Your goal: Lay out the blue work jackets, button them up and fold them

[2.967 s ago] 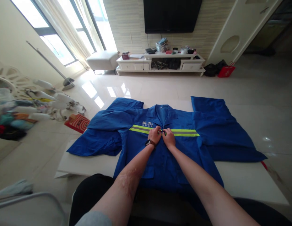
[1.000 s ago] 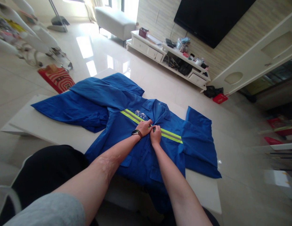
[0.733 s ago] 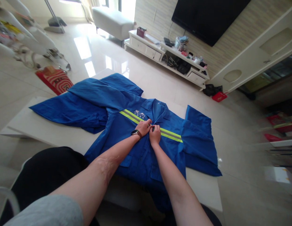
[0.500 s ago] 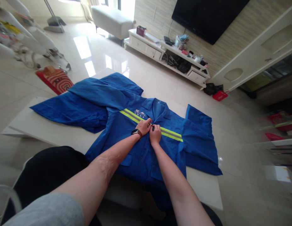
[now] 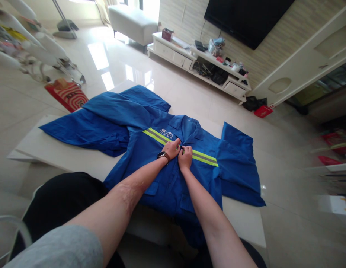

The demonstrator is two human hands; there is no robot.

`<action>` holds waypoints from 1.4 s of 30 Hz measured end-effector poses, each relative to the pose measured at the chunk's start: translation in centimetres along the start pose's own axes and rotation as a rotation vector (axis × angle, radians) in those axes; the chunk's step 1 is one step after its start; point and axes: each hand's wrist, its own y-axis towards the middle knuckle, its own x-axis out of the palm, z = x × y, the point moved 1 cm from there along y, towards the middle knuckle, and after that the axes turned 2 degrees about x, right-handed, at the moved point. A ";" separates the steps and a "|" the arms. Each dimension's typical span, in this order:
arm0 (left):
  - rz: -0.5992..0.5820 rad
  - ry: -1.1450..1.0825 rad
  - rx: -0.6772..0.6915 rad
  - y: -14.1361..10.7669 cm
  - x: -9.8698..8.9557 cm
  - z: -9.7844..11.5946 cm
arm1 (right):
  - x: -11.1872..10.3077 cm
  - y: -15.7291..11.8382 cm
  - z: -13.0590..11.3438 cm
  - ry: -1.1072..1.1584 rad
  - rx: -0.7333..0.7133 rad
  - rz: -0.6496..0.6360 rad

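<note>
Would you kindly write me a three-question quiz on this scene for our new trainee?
1. Multiple choice. Where is the watch worn?
a) on the right wrist
b) on the left wrist
c) on neither wrist
2. True or false. The collar of the jacket lies farther from the person than the stripe does.
3. Fill in the blank. The left hand and right hand are close together at the ____ of the jacket, between its two sleeves.

Key: 1. b; 2. true; 3. front
</note>
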 end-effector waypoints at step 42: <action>-0.014 0.086 -0.011 0.1 0.3 -0.1 | 0.0 0.0 -0.2 -0.030 -0.094 0.044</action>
